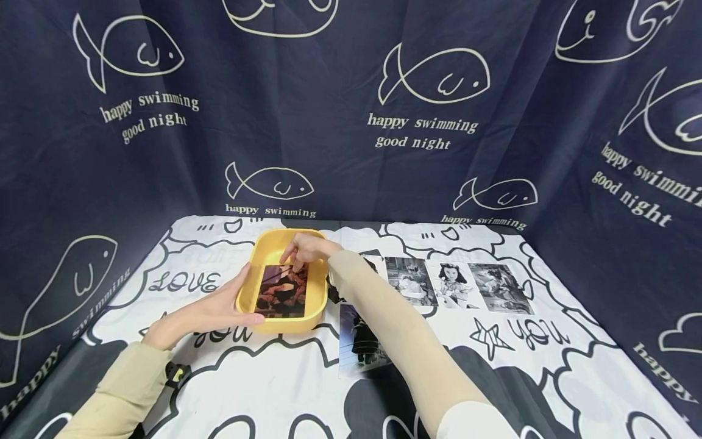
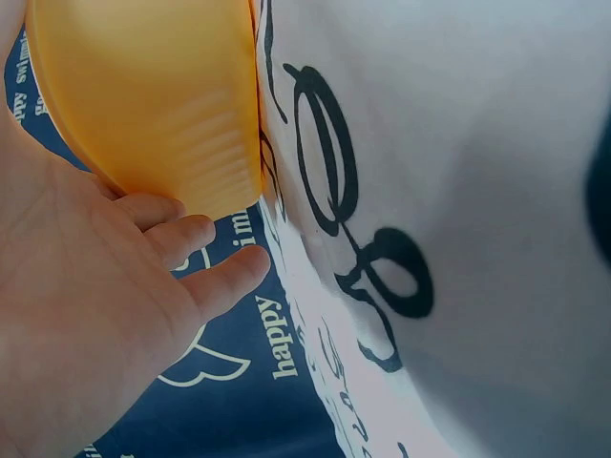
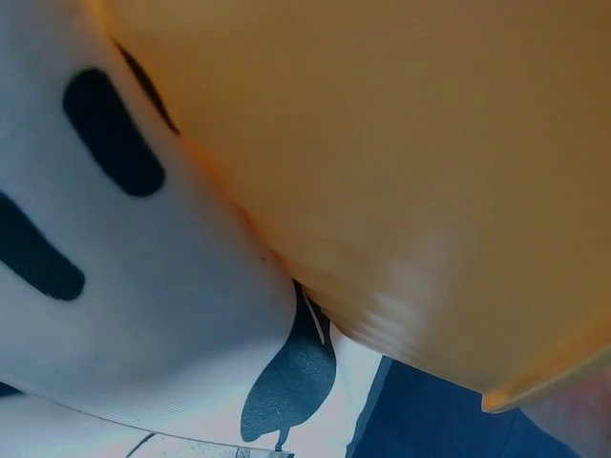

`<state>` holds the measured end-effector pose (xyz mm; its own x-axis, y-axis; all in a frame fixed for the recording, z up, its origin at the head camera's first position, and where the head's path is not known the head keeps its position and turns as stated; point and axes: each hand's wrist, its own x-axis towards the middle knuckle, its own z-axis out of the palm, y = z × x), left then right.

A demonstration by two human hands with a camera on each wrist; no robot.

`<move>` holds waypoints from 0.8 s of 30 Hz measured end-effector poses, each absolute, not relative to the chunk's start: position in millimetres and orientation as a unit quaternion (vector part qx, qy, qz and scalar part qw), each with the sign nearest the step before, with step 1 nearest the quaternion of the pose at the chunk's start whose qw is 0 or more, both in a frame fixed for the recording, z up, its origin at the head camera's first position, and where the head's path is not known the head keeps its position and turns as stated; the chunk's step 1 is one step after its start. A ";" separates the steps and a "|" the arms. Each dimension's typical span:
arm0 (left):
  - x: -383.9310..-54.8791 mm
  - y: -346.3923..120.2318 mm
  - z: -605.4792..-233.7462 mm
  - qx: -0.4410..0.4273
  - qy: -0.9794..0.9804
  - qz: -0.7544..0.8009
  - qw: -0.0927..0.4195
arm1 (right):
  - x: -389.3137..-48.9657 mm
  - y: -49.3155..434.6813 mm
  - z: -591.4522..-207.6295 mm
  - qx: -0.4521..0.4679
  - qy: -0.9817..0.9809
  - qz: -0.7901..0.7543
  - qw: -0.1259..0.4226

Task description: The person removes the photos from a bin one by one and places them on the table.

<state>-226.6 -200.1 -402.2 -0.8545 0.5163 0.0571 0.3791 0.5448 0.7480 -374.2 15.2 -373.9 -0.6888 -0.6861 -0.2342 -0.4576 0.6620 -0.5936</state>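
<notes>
A yellow plastic bin [image 1: 317, 308] stands on the cloth, left of the middle. My left hand [image 1: 222, 303] holds it at the near left corner, thumb along the near wall and fingers on the left side. In the left wrist view the fingers of the left hand [image 2: 105, 277] lie against the bin's outer wall [image 2: 153, 95]. Inside the bin lies a dark reddish photo [image 1: 282, 292]. My right hand [image 1: 307, 249] reaches over the far right rim, its bent fingers at the photo's far edge; whether they pinch it is unclear. In the right wrist view the bin's wall [image 3: 410, 172] hides those fingers.
Right of the bin, black-and-white photos lie in a row, among them a street-like scene [image 1: 411, 281], a portrait [image 1: 454, 285] and another print [image 1: 500, 288]. A bluish photo [image 1: 356, 347] lies nearer, partly under the right forearm. A dark printed curtain [image 1: 340, 134] encloses the table.
</notes>
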 end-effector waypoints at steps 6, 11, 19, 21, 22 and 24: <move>-226.4 -199.6 -401.2 0.245 0.880 0.397 0.091 | -372.8 14.4 -373.7 -0.311 0.891 -0.247 0.220; -226.0 -199.1 -401.5 0.236 0.883 0.395 0.095 | -372.7 13.7 -375.0 -0.309 0.894 -0.238 0.221; -226.4 -199.0 -401.1 0.236 0.881 0.398 0.100 | -371.2 11.8 -376.7 -0.301 0.898 -0.242 0.211; -226.5 -198.8 -401.0 0.238 0.878 0.403 0.101 | -370.5 11.2 -377.0 -0.298 0.901 -0.240 0.205; -226.4 -198.7 -400.8 0.238 0.878 0.403 0.101 | -370.2 11.0 -377.0 -0.295 0.903 -0.237 0.202; -226.1 -198.4 -400.7 0.236 0.879 0.402 0.103 | -369.8 10.7 -377.6 -0.295 0.906 -0.231 0.197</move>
<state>-226.1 -198.4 -400.7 -0.8679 0.4967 0.0091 0.3319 0.5661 0.7545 -369.8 10.7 -377.6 -0.7486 -0.6251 -0.2210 -0.4430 0.7196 -0.5346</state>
